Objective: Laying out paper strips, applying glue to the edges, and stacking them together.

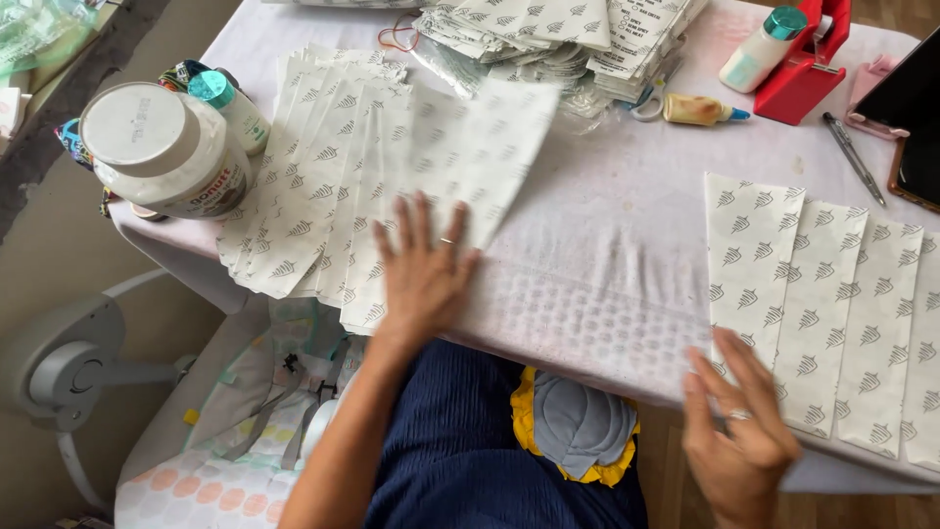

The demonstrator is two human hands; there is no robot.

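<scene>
White leaf-printed paper sleeves, fanned stack [372,186]: my left hand [423,269] lies flat, grip wide. Right hand [739,431], grip wide, touches the right-side row of sleeves [832,313].

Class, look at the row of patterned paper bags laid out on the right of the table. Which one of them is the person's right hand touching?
The leftmost bag of the row. The right hand has its fingers on that bag's lower edge; the other bags lie further right, beyond the hand.
</scene>
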